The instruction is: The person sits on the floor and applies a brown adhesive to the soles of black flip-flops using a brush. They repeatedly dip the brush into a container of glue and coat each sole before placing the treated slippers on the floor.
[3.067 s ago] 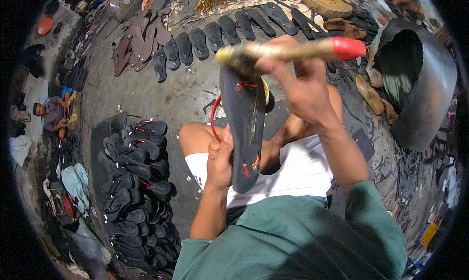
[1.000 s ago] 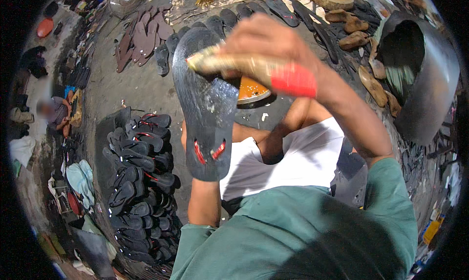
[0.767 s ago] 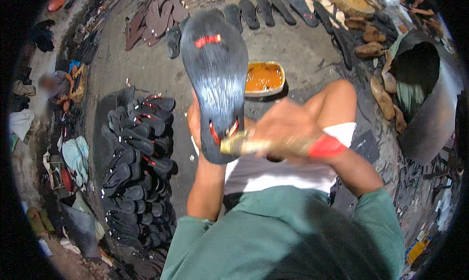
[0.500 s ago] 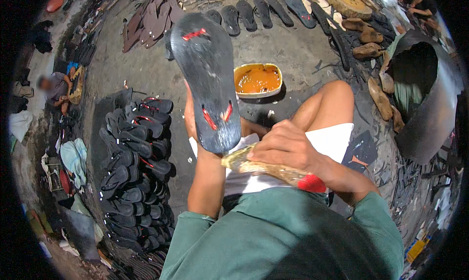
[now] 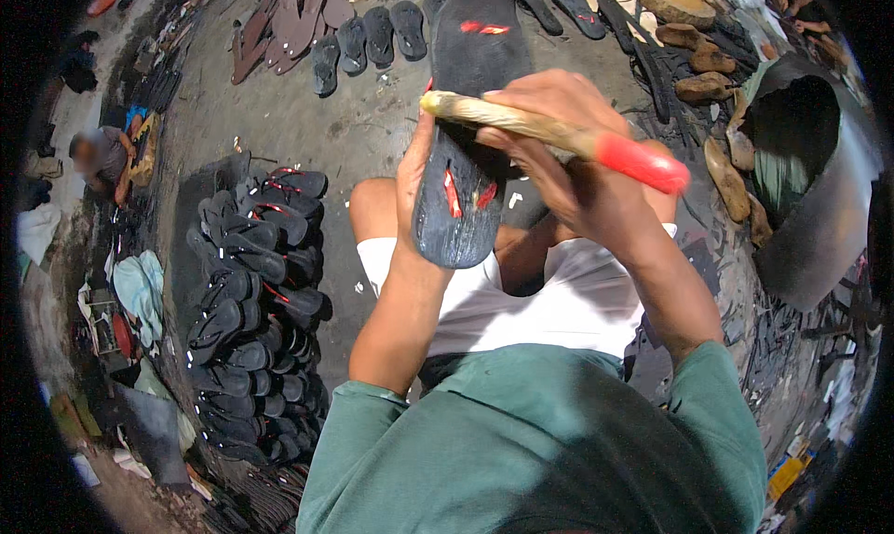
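Note:
My left hand (image 5: 414,169) grips a black sandal sole (image 5: 480,64) by its left edge. The sole's underside faces up, with bits of red strap showing through its slots and a wet shine on the near end. Closed around a pale fibrous brush (image 5: 535,127) with a red end, my right hand (image 5: 582,115) holds it across the middle of the sole. The yellowish brush tip lies at the sole's left edge, beside my left thumb. My left fingers are mostly hidden under the sole.
Stacked black sandals (image 5: 256,320) stand on the left. Black soles (image 5: 379,36) line the far floor beside brown soles (image 5: 298,17). To the right are wooden shoe lasts (image 5: 726,180) and a curved grey sheet (image 5: 819,255). Another person (image 5: 112,157) sits far left.
The sole has moved right and farther from me. My right hand has carried the brush up from the sole's near end to its middle. The orange glue bowl is now hidden.

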The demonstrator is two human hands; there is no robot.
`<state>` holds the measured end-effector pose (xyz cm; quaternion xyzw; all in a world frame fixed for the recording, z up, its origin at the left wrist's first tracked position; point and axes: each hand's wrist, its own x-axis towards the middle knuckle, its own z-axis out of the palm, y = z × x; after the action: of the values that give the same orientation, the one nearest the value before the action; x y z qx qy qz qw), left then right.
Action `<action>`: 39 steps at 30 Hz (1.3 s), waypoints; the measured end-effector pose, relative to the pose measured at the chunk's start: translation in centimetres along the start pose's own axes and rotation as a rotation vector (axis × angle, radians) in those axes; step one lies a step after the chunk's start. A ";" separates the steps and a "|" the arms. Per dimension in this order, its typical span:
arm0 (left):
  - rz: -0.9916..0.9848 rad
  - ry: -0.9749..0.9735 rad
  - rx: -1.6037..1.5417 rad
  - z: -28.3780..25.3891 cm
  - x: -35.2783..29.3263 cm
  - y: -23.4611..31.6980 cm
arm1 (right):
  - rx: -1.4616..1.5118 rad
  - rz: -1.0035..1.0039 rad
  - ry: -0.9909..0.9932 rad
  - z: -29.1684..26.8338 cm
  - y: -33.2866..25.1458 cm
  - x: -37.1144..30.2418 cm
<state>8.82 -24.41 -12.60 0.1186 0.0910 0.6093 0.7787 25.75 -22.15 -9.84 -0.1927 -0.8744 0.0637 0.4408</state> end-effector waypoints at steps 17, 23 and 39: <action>-0.139 -0.140 0.343 -2.8 -0.5 0.1 | 0.110 0.238 0.274 0.8 1.9 1.3; 0.090 0.129 0.540 -3.9 -2.6 0.4 | 0.192 0.372 0.286 -4.2 8.3 4.5; 0.040 0.314 0.614 -7.7 17.2 -3.1 | 0.364 0.613 0.540 -2.3 3.0 -10.9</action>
<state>13.59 -7.90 -20.85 0.2540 0.3865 0.5795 0.6711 34.33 -23.79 -17.46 -0.3720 -0.6050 0.2915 0.6408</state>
